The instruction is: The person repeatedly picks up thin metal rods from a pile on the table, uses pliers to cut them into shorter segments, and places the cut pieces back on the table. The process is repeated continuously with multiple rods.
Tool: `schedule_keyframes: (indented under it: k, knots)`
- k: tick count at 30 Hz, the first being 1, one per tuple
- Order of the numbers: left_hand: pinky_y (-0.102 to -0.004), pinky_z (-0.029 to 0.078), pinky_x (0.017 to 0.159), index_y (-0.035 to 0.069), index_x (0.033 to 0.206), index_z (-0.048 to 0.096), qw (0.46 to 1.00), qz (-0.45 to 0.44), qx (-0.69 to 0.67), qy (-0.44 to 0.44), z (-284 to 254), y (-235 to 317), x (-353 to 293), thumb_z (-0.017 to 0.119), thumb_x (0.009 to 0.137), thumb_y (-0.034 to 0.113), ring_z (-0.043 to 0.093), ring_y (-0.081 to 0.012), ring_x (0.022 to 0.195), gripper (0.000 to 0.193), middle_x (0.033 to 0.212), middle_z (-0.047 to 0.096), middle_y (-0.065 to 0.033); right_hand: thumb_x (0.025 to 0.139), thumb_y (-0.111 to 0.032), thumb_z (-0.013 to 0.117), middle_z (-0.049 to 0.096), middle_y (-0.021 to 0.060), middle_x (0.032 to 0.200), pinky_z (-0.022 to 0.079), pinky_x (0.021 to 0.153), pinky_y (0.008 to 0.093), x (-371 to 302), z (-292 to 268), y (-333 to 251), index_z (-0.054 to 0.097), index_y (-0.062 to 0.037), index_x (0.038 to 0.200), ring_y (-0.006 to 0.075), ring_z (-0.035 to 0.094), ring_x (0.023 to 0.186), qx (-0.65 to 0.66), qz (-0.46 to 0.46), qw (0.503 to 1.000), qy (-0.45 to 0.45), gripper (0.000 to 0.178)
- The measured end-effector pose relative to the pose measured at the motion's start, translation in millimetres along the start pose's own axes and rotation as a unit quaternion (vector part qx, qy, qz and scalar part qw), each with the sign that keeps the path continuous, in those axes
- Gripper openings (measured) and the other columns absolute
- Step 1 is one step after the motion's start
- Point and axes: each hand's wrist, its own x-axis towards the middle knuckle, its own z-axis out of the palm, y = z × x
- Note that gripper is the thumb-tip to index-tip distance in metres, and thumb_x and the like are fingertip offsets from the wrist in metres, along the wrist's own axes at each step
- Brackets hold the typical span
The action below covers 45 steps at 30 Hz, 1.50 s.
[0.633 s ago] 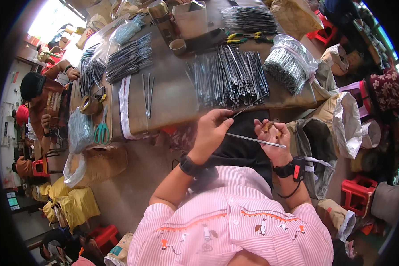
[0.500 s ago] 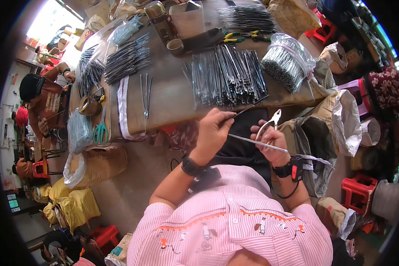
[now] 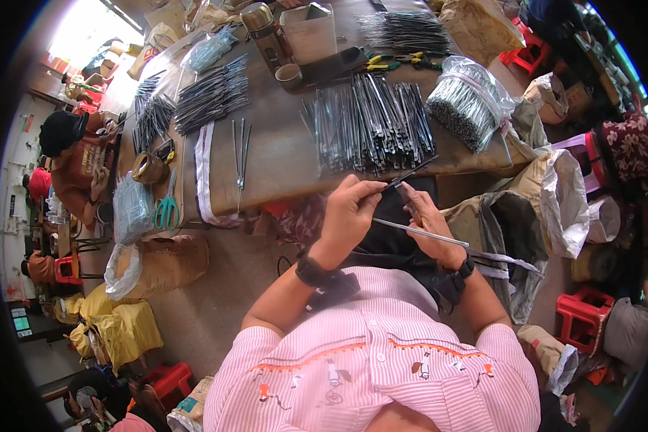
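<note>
Strip of dark colour (image 3: 419,168) is being pinched, in the head view, by the left hand (image 3: 344,216), its long axis slanting forward and rightward beyond both hands; the right hand (image 3: 430,219) is being held just beside, its grip cannot be told.

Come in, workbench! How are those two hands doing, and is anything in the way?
Left hand pinching a thin dark strip. Right hand fingertips close beside it, grip unclear. Silvery rod crossing in front of right hand.
</note>
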Motion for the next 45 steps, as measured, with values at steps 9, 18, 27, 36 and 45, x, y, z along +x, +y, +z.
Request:
schedule_keyframes:
  k: [9, 18, 27, 36, 45]
  knots:
    - [-0.0246, 0.046, 0.075, 0.001, 0.103, 0.069, 0.998, -0.050, -0.026, -0.025, -2.1, -7.2, 3.1, 0.063, 0.086, -0.001, 0.058, -0.0136, 0.081, 0.018, 0.089, 0.062, -0.0060, 0.073, -0.004, 0.056, 0.062, 0.0179, 0.096, 0.050, 0.076, 0.0429, 6.2, -8.0, -9.2, 0.057, -0.0033, 0.117, 0.0380, 0.061, 0.087, -0.080, -0.041, 0.995, 0.043, 0.044]
    - [-0.0254, 0.045, 0.071, 0.000, 0.100, 0.069, 0.997, -0.064, -0.053, -0.007, 3.5, -16.8, 5.2, 0.063, 0.085, -0.001, 0.057, -0.0135, 0.078, 0.017, 0.085, 0.061, -0.0073, 0.076, -0.012, 0.059, 0.061, 0.0199, 0.073, 0.049, 0.063, 0.0473, 11.1, -2.2, 2.1, 0.061, -0.0057, 0.091, 0.0415, 0.060, 0.070, -0.099, -0.026, 0.994, 0.042, 0.016]
    - [-0.0300, 0.046, 0.068, -0.001, 0.101, 0.068, 0.999, -0.046, 0.000, -0.023, -1.3, -10.4, 12.5, 0.069, 0.084, 0.007, 0.057, -0.0201, 0.071, 0.019, 0.084, 0.056, -0.0110, 0.078, -0.017, 0.055, 0.061, 0.0196, 0.070, 0.047, 0.062, 0.0491, 8.8, 0.1, 4.2, 0.059, -0.0089, 0.087, 0.0414, 0.060, 0.069, -0.156, 0.039, 0.986, 0.040, 0.013]
    - [-0.0376, 0.048, 0.072, 0.002, 0.100, 0.069, 0.993, -0.023, 0.118, 0.023, -30.8, -3.7, 3.9, 0.070, 0.078, 0.007, 0.060, -0.0334, 0.079, 0.023, 0.087, 0.060, -0.0175, 0.079, -0.015, 0.052, 0.064, 0.0176, 0.077, 0.048, 0.070, 0.0481, 25.3, 9.4, -7.6, 0.058, -0.0074, 0.097, 0.0408, 0.062, 0.078, -0.079, 0.029, 0.996, 0.005, 0.021]
    - [-0.0372, 0.051, 0.074, -0.003, 0.095, 0.071, 0.884, -0.083, 0.334, 0.316, -170.9, -117.1, 28.8, 0.066, 0.083, 0.013, 0.067, -0.0331, 0.084, 0.020, 0.089, 0.069, -0.0220, 0.079, -0.004, 0.044, 0.060, 0.0057, 0.074, 0.046, 0.058, 0.0259, 23.8, 22.4, 4.7, 0.055, -0.0011, 0.105, 0.0116, 0.057, 0.061, 0.117, 0.074, 0.990, -0.017, 0.028]
